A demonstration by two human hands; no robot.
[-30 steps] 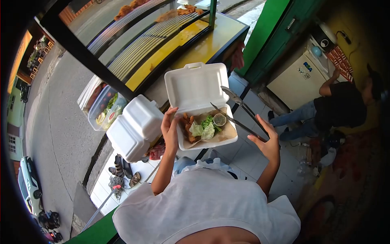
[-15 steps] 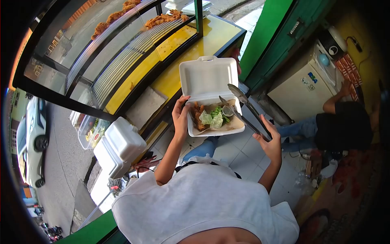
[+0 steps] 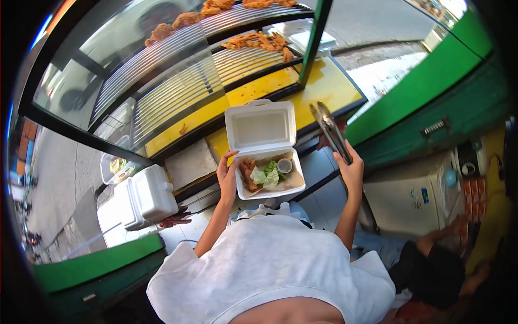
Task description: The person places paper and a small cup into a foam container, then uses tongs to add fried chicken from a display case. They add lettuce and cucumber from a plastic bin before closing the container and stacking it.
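Note:
An open white foam takeaway box (image 3: 261, 128) is held by its left edge in my left hand (image 3: 228, 174), fingers closed on the rim. Inside lie a piece of fried chicken (image 3: 249, 175), lettuce (image 3: 265, 177) and a small clear cup (image 3: 284, 166) on brown paper. My right hand (image 3: 352, 164) grips metal tongs (image 3: 335, 135) to the right of the box. Their tips point up and away, slightly apart, with nothing between them.
A glass display case (image 3: 178, 81) with fried chicken (image 3: 256, 41) on racks stands ahead over a yellow counter (image 3: 334, 81). Closed foam boxes (image 3: 154, 191) sit at left. A crouching person (image 3: 429, 264) is at lower right, near a small white fridge (image 3: 399, 200).
The tongs have moved from over the food to the right, clear of the box, and now point toward the counter. The clear cup rests among the food. My view has turned.

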